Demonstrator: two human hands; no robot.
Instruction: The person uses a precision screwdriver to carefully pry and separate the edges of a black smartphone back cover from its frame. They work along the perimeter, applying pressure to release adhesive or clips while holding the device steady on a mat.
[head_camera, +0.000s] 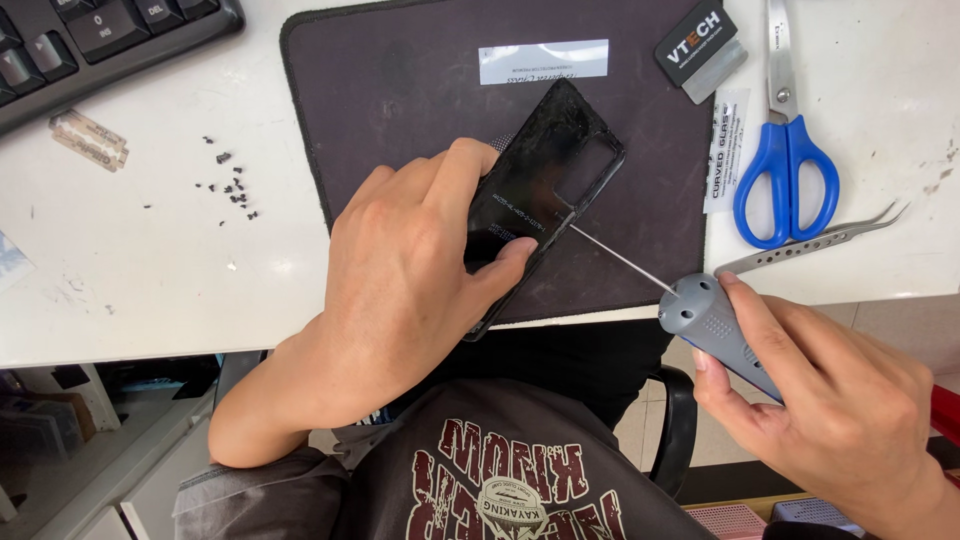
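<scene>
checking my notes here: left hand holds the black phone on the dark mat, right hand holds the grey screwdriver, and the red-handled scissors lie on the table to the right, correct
One detail is off: the scissors have blue handles, not red, as the head view shows. The rest stands: the left hand holds the black phone on the dark mat, and the right hand holds the grey screwdriver.

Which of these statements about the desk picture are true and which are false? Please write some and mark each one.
1. The left hand holds the black phone on the dark mat. True.
2. The right hand holds the blue scissors. False: it holds a grey screwdriver; the blue-handled scissors lie untouched on the white desk.
3. The screwdriver's thin tip touches the phone. True.
4. The small black screws lie on the mat. False: they lie on the desk, left of it.
5. The metal tweezers lie near the scissors. True.
</scene>
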